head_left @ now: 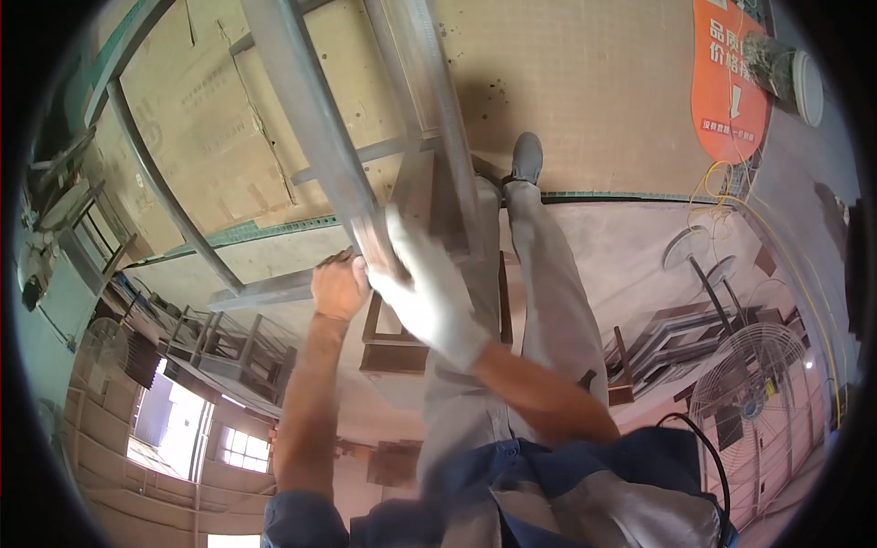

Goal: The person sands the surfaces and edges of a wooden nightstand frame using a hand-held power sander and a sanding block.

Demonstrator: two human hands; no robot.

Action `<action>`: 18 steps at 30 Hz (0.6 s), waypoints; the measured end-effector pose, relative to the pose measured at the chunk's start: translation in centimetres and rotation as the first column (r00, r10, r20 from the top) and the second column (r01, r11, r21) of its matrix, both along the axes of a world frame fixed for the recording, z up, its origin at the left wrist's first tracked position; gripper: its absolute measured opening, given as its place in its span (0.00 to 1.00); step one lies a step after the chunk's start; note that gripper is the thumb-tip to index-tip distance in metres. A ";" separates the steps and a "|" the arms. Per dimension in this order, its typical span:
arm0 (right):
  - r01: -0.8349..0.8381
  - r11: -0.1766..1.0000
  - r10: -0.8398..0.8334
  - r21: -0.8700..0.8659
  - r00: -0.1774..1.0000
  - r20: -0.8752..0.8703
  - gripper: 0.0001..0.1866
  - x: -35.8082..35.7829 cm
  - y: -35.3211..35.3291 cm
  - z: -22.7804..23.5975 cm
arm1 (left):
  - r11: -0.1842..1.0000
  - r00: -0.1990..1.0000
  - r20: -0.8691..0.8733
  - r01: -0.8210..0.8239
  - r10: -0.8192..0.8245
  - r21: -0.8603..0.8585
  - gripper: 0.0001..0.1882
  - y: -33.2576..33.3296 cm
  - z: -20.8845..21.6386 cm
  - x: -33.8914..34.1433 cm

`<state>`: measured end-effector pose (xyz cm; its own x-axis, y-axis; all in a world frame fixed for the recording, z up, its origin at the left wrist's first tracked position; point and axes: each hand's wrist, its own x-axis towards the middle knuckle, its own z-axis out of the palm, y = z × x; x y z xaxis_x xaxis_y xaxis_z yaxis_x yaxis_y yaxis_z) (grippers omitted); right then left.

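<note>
A grey-painted furniture frame (pixel 311 100) of long bars and cross rails stretches from the upper edge down to my hands. Bare and curled, my left hand (pixel 340 285) grips the frame near the lower end of its thick bar. My right hand (pixel 425 294), in a white glove, is closed around the same bar just beside it. Between the gloved thumb and fingers shows a reddish-brown strip (pixel 377 245) lying against the bar; motion blur hides whether it is a separate sheet. Another grey rail (pixel 260 289) runs left from my left hand.
Cardboard sheets (pixel 585 91) cover the floor ahead, bearing an orange floor sign (pixel 728 82). A tub (pixel 804 87) and a yellow cable (pixel 722 187) lie at right. Large fan (pixel 751 402) stands lower right; stacked frames (pixel 233 352) sit lower left. My shoe (pixel 527 157) is on the cardboard.
</note>
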<state>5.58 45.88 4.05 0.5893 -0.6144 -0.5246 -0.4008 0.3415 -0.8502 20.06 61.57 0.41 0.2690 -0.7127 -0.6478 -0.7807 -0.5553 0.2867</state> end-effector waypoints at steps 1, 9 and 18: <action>-0.151 0.988 0.152 0.036 0.987 -0.042 0.39 -3.4 0.9 1.8 | 0.996 0.998 -0.017 -0.069 0.069 -0.048 0.22 0.2 -0.2 0.1; -0.226 0.972 0.234 0.070 0.961 -0.145 0.40 -8.3 4.3 4.1 | 0.983 0.990 -0.023 -0.139 0.137 -0.117 0.26 0.1 0.0 1.5; -0.116 0.975 0.109 -0.192 0.993 -0.045 0.36 -4.9 7.7 0.8 | 0.989 0.995 0.022 0.100 -0.098 -0.112 0.22 0.9 -0.2 3.1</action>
<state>0.70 53.59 4.81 0.6443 -0.6371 -0.4230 -0.4568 0.1229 -0.8810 23.11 62.49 0.16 0.2034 -0.8049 -0.5575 -0.8352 -0.4398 0.3302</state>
